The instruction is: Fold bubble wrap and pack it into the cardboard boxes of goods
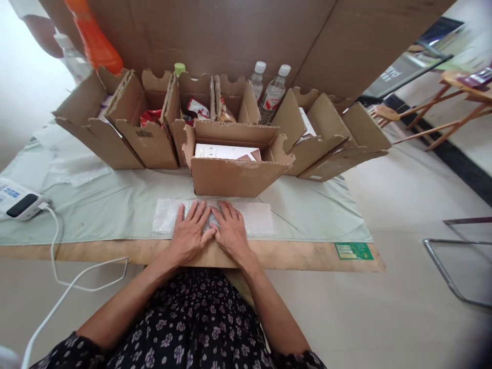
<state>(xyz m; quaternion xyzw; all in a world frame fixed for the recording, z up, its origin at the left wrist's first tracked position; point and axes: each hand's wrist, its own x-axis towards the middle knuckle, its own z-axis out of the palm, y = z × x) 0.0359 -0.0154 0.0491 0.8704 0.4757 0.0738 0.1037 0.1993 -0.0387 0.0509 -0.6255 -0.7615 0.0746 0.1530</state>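
A strip of bubble wrap [259, 218] lies flat along the front of the cloth-covered table. My left hand [190, 230] presses down on it with the fingers spread. Beside it, my right hand [232, 228] also lies flat on the wrap, and the two thumbs almost meet. Neither hand grips anything. Just beyond the fingertips stands a cardboard box [234, 177] with a white carton [226, 152] inside it.
Several open cardboard boxes [130, 143] line the back, some holding packets. Two clear bottles [273, 95] stand among them. An orange bottle [98, 43] is at the back left. A white device [21, 200] with a cable [57, 225] sits at left. Wooden stools [453, 107] stand at right.
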